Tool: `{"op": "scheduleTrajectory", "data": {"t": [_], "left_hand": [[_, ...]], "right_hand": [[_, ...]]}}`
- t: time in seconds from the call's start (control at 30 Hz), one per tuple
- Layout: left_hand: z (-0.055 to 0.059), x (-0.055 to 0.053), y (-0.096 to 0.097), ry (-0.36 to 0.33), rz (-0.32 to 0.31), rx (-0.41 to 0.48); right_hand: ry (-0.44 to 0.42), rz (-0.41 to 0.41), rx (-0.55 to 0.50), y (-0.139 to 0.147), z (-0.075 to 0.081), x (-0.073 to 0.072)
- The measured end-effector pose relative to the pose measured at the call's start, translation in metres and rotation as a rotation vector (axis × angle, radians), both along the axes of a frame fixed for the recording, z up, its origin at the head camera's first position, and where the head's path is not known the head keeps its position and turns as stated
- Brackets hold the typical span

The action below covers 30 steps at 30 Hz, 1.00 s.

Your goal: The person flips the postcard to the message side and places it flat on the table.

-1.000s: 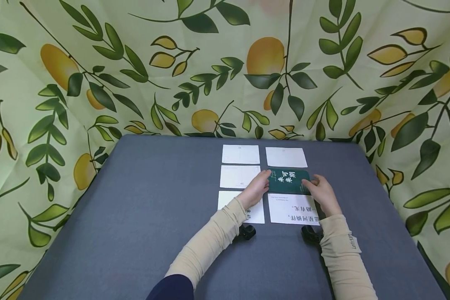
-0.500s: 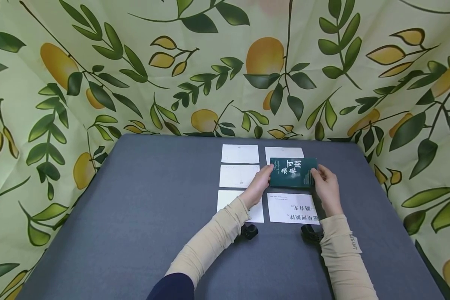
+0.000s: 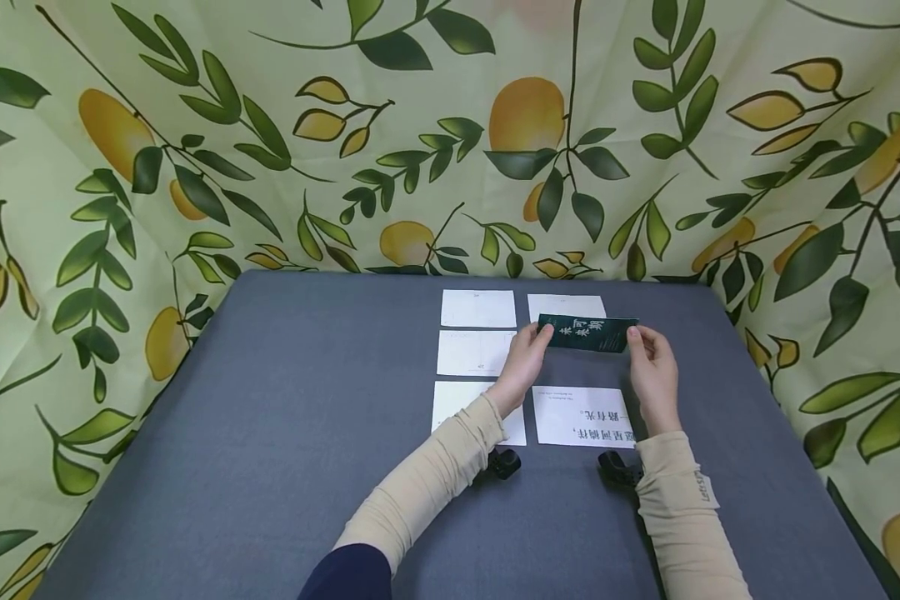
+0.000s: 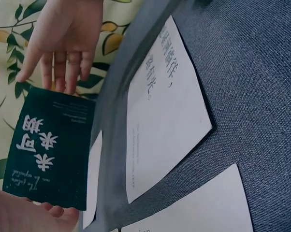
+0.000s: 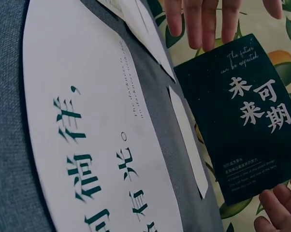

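A dark green postcard (image 3: 588, 333) with white Chinese lettering is held up off the table, tilted so it looks narrow in the head view. My left hand (image 3: 523, 360) pinches its left end, thumb on the lettered face. At the opposite end my right hand (image 3: 656, 375) grips it, thumb in front. In the left wrist view the postcard (image 4: 49, 150) stretches between both hands, its lettered side showing. The right wrist view also shows the postcard (image 5: 247, 121) lettered face on, with my right fingers (image 5: 276, 208) by its lower edge.
White cards lie in two columns on the grey table (image 3: 307, 417). A white card with Chinese writing (image 3: 583, 416) lies near my right wrist. Another white card (image 3: 566, 305) sits partly behind the postcard; a further white card (image 3: 472, 412) is partly covered by my left arm.
Both hands have lifted the green postcard from its spot in the right column and moved it farther from me. It has since tilted, so its face looks narrower in the head view.
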State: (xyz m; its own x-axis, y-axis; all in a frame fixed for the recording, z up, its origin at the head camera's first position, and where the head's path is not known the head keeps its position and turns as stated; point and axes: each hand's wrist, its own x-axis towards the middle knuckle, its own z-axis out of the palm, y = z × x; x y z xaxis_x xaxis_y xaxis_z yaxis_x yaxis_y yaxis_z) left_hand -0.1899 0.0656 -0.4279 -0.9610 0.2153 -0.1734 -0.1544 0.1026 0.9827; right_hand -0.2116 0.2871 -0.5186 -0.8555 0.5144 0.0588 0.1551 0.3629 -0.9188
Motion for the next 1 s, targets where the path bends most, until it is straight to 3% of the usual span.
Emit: {"op": "scheduleTrajectory", "data": {"t": [0.3, 0.57, 0.87, 1.0], "left_hand": [[-0.009, 0.0, 0.001, 0.024, 0.068, 0.012], [-0.02, -0.003, 0.001, 0.075, 0.146, 0.005], [-0.027, -0.007, -0.002, 0.093, 0.12, -0.1], [-0.026, -0.01, -0.001, 0.099, 0.076, -0.223]], "right_hand": [[0.032, -0.016, -0.095, -0.006, 0.007, 0.013], [-0.005, -0.003, -0.131, -0.006, 0.009, 0.021], [-0.047, 0.048, -0.152, -0.004, 0.014, 0.03], [-0.088, 0.064, -0.115, -0.001, 0.015, 0.033]]}}
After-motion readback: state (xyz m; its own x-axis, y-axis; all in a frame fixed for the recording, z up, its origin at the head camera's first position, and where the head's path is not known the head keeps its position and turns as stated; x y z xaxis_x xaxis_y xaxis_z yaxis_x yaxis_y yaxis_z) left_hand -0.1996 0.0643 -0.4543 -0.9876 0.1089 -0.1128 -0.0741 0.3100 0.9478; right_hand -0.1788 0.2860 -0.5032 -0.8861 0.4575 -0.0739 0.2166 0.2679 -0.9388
